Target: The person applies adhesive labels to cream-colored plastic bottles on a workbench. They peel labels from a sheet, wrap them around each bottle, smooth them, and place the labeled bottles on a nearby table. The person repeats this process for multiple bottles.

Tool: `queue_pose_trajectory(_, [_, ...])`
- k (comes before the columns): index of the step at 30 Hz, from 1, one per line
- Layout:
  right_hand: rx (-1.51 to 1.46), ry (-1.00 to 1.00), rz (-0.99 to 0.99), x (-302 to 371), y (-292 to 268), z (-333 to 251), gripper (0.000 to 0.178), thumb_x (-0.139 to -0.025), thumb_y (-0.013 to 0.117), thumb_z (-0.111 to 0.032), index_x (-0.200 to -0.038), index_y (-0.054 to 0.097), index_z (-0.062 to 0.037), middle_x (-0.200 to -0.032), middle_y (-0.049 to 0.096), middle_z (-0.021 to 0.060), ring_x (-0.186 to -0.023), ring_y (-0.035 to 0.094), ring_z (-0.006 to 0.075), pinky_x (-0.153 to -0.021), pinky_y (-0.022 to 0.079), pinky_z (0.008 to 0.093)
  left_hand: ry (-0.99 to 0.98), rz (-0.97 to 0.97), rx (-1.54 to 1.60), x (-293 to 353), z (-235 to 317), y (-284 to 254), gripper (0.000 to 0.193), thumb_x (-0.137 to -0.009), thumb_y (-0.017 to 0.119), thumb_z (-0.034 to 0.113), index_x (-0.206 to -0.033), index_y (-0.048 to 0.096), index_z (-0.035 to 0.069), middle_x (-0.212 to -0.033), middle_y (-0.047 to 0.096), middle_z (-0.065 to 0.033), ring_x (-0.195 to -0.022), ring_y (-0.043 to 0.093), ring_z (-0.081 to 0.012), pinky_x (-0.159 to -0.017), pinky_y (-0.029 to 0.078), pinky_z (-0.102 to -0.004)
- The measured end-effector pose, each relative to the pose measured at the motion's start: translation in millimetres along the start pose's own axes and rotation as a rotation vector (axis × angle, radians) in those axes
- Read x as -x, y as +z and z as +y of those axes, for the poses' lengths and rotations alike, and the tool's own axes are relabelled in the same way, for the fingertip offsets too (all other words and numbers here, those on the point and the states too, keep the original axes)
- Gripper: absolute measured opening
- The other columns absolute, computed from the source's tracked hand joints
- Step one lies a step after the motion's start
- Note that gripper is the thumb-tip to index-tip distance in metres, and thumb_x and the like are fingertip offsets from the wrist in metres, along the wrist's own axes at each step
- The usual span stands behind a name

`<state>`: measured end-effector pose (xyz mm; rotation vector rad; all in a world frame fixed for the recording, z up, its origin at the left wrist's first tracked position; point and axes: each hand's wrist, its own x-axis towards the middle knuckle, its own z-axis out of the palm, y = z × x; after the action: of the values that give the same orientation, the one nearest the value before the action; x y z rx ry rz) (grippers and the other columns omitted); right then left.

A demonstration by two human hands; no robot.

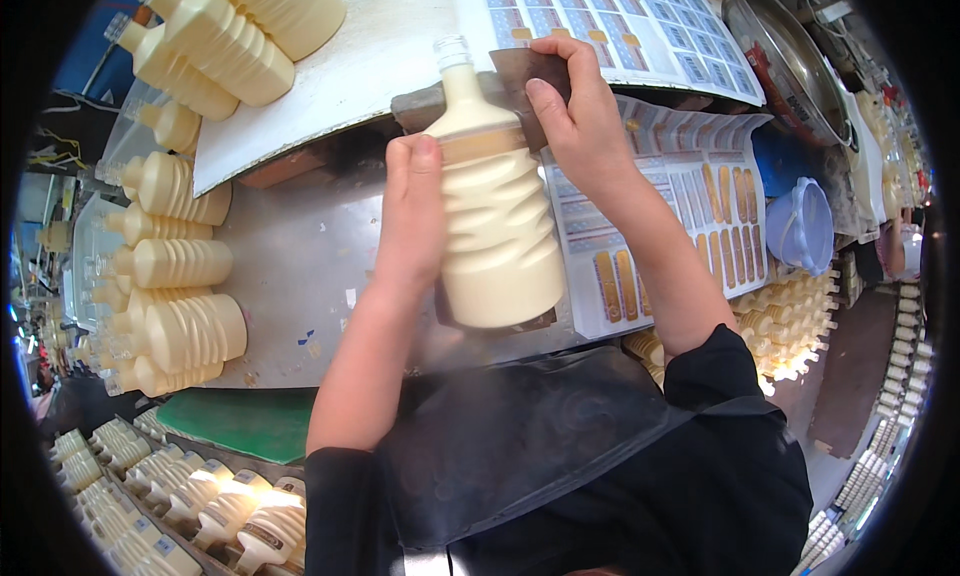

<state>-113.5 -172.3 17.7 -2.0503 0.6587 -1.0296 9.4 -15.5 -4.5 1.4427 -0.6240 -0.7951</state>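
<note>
Black cloth garment [620, 501], six o'clock; right hand [583, 111] pinches flat brown sheet [515, 76], left hand [411, 206] clamps cream rippled-plastic bottle [500, 241] — slackening risks rolling.

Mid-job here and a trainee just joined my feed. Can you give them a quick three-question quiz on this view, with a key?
1. Which hand grips the dark brown flat piece between thumb and fingers?
2. True or false: the large cream bottle at the picture's centre has a smooth, unridged body.
3. Where in the picture is the blue bucket relative to the lower printed sheet? A) left B) right C) underneath

Key: 1. The right hand. 2. False; wavy ridges run across it. 3. B.
</note>
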Motion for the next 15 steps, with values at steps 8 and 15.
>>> queue_pose_trajectory(8, [-0.137, -0.023, 0.055, 3.8, 0.0, 15.5, 0.039, -0.097, 0.061, -0.01, -0.133, 0.05, -0.0004, -0.127, 0.063, 0.0206, -0.118, 0.063, 0.0374, -0.104, 0.047, 0.0422, -0.092, 0.024, 0.157, -0.4, 8.0, 5.3, 0.04, -0.114, 0.038, 0.042, -0.116, 0.051, 0.004, -0.11, 0.062, -0.0081, -0.097, 0.061, -0.0136, -0.091, 0.052, -0.0328])
queue_pose_trajectory(15, [-0.168, 0.066, 0.041, 9.2, 4.1, 3.9, 0.039, -0.099, 0.059, -0.012, -0.134, 0.048, 0.0007, -0.127, 0.063, 0.0236, -0.12, 0.062, 0.0388, -0.104, 0.047, 0.0432, -0.153, -0.047, 0.216, 8.5, 14.8, 7.4, 0.047, -0.114, 0.035, 0.041, -0.136, 0.048, 0.002, -0.124, 0.064, -0.0123, -0.11, 0.064, -0.0175, -0.099, 0.052, -0.0347])
